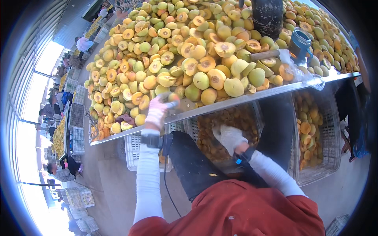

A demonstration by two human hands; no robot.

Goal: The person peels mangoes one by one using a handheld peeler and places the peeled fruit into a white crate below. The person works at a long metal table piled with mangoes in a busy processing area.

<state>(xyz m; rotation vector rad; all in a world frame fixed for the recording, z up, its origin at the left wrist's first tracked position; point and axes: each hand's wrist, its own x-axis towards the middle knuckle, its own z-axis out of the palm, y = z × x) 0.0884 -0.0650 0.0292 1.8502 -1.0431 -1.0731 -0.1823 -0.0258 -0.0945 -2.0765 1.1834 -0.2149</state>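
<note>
My left hand (157,111), in a pale glove, is at the near edge of a metal-rimmed table (203,103). Its blurred fingers are around a yellow-red peach (174,97). Whole and halved yellow peaches (195,53) are heaped across the table; some cut faces show the stone or its hollow. Below the rim, between my knees, my right hand (231,138) wears a white glove and hangs over a plastic crate (192,128) of orange-brown fruit pieces (212,118). Blur hides whether those fingers hold anything.
On the table are a lidless blue-tinted jar (299,44), a wooden handle (265,55), clear plastic film (310,78) and a dark cylinder (268,17). Another crate (329,153) holds fruit at right. A cable (168,188) hangs beside my left leg. People sit at other tables at left.
</note>
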